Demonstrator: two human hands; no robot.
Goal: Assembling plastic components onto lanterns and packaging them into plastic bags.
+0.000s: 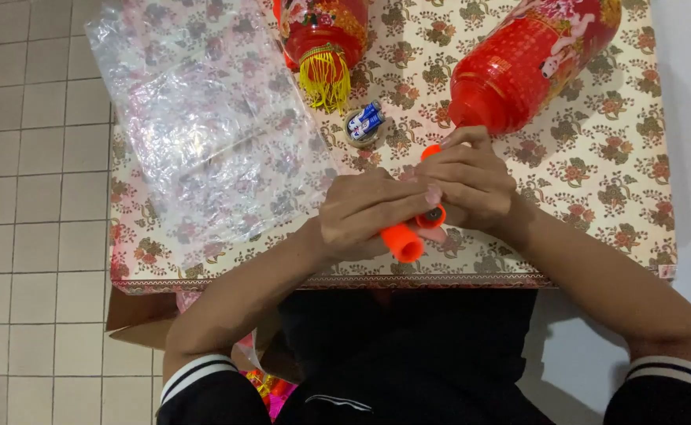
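1. Orange plastic handle (a short tube, looks like a lantern stick or battery holder) sits in both hands over the near edge of the table. Judged light, rigid, smooth-walled, so mildly slippery; unlikely to be fragile except at the cap end.
2. Best hold looks like the mid-barrel, with the open end left free.
3. Left hand is wrapped round the barrel, fingers curled tight; the tube end sticks out below the palm.
4. Right hand is closed over the upper orange part, fingertips pinching near a dark opening. Cannot tell if that is a separate cap or the same piece.
5. Nearby: two batteries on a tape roll, two red lanterns, a clear plastic bag at the left.
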